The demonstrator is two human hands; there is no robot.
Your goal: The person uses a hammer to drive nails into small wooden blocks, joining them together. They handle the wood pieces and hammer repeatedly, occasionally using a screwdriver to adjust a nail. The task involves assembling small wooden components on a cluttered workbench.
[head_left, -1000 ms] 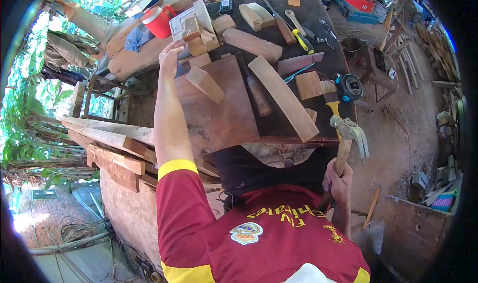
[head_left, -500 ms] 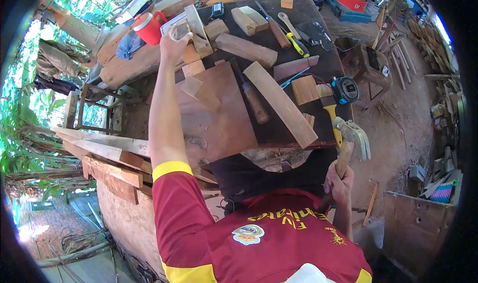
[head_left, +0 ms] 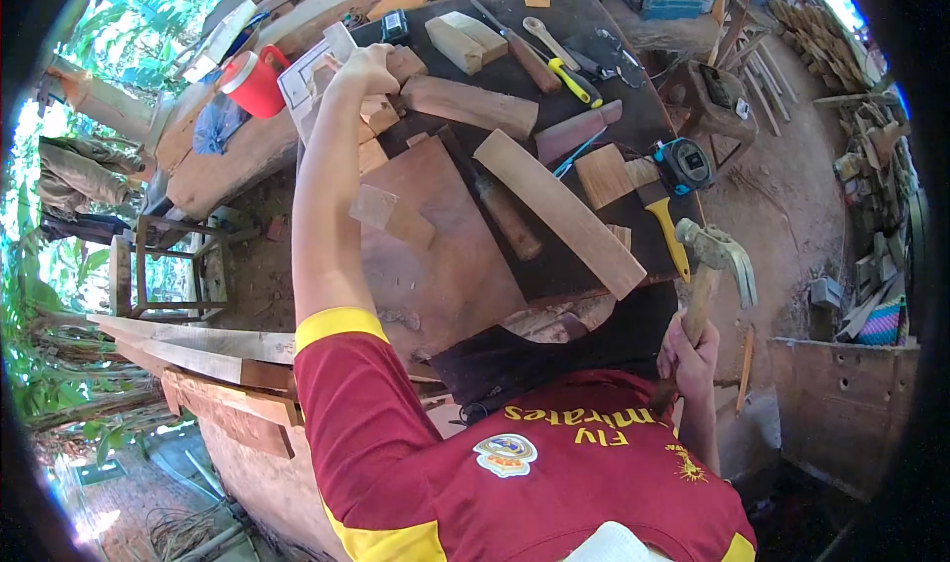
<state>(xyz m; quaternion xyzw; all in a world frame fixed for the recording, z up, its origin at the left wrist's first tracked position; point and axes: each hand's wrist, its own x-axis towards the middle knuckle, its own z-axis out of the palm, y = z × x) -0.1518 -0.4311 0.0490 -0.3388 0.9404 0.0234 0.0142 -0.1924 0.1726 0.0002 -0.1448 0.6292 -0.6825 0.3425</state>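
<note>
- Left hand (head_left: pixel 368 67): it has travelled further out along the dark workbench (head_left: pixel 633 117) than half a second ago and now lies closed over the heap of small wood blocks (head_left: pixel 376 117) at the bench's far left corner, beside the white framed piece (head_left: pixel 309 77). The fingers curl away from the camera, so which block it grasps cannot be told.
- Right hand (head_left: pixel 690 349): clenched round the wooden handle of the claw hammer (head_left: pixel 717 255), head up, at the near right edge of the bench; its pose is almost unchanged from the earlier views.
- Reading of the change: the reach looks complete, and a block is being picked up or steadied while the hammer waits well apart from it.
- Unmoved items: long curved plank (head_left: pixel 559 211), reddish board (head_left: pixel 426 235), tape measure (head_left: pixel 683 164), yellow-handled tool (head_left: pixel 671 237), red mug (head_left: pixel 255 79).
- Hidden or unclear: the outstretched forearm covers part of the block heap; the red shirt (head_left: pixel 515 473) hides the near edge of the bench; fisheye bending distorts the rim, where the scrap timber at far right blurs.
</note>
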